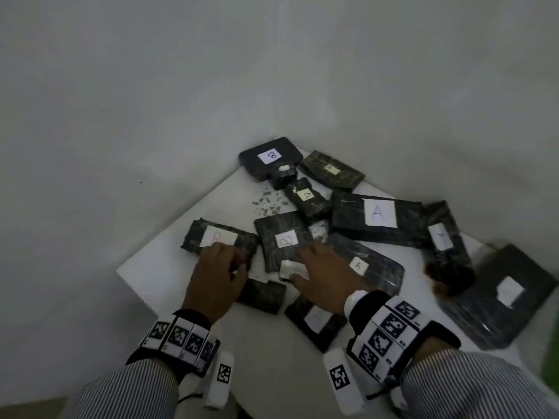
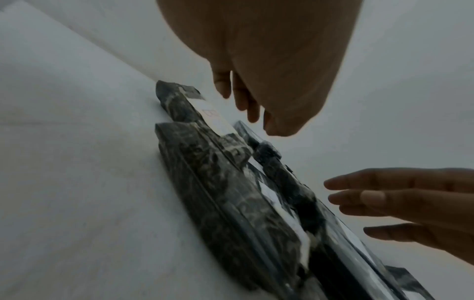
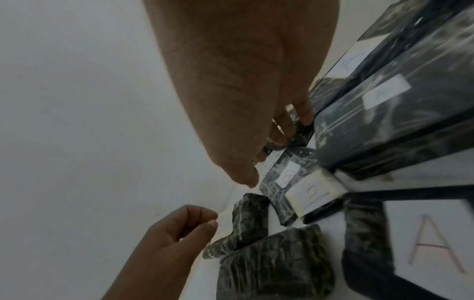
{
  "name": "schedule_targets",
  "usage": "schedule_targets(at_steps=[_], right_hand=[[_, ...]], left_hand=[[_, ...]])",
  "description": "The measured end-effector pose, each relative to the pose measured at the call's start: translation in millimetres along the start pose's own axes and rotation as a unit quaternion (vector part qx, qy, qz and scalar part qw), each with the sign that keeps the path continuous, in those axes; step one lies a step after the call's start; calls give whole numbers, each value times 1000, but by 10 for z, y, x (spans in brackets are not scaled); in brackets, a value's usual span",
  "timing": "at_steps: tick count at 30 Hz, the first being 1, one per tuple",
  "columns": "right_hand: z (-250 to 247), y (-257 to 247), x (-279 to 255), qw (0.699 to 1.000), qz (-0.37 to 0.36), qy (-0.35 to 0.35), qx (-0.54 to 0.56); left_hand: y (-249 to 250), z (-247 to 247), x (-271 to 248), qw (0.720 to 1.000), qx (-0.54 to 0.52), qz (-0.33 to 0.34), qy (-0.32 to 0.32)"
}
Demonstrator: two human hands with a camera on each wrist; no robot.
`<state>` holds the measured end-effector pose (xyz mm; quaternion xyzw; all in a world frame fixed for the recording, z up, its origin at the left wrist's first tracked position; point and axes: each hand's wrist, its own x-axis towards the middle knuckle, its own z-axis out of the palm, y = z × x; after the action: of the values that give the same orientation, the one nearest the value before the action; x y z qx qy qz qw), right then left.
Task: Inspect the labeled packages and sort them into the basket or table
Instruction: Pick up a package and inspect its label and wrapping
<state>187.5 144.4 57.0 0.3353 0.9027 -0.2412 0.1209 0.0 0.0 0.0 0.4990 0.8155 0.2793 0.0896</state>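
Observation:
Several dark wrapped packages with white A or B labels lie on the white table (image 1: pixel 163 267). My left hand (image 1: pixel 222 266) hovers with loosely curled fingers at the near edge of a B package (image 1: pixel 219 237), holding nothing; in the left wrist view its fingertips (image 2: pixel 252 115) hang just above that package (image 2: pixel 205 130). My right hand (image 1: pixel 314 264) is spread flat over another B package (image 1: pixel 282 237) and a small white-labelled one (image 1: pixel 290 269). In the right wrist view its fingertips (image 3: pixel 305 115) touch package edges. An A package (image 1: pixel 375 267) lies under its wrist side.
More packages crowd the far corner and right: a B (image 1: pixel 270 155), a small A (image 1: pixel 307 196), a large A (image 1: pixel 378 217). A big dark package (image 1: pixel 508 294) hangs past the table's right edge beside something green (image 1: pixel 551 358). Walls close in behind.

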Motion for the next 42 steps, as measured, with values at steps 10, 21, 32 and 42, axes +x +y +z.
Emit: schedule_targets(at_steps=[10, 21, 32, 42], right_hand=[[247, -669, 837, 998, 10, -60, 17], [332, -860, 1024, 943, 138, 74, 295], [-248, -376, 531, 801, 176, 248, 515], [-401, 382, -434, 649, 211, 299, 667]], left_hand=[[-773, -80, 465, 965, 7, -260, -31], [-915, -210, 639, 958, -74, -272, -50], [179, -392, 840, 893, -392, -217, -31], [1284, -7, 763, 846, -473, -221, -111]])
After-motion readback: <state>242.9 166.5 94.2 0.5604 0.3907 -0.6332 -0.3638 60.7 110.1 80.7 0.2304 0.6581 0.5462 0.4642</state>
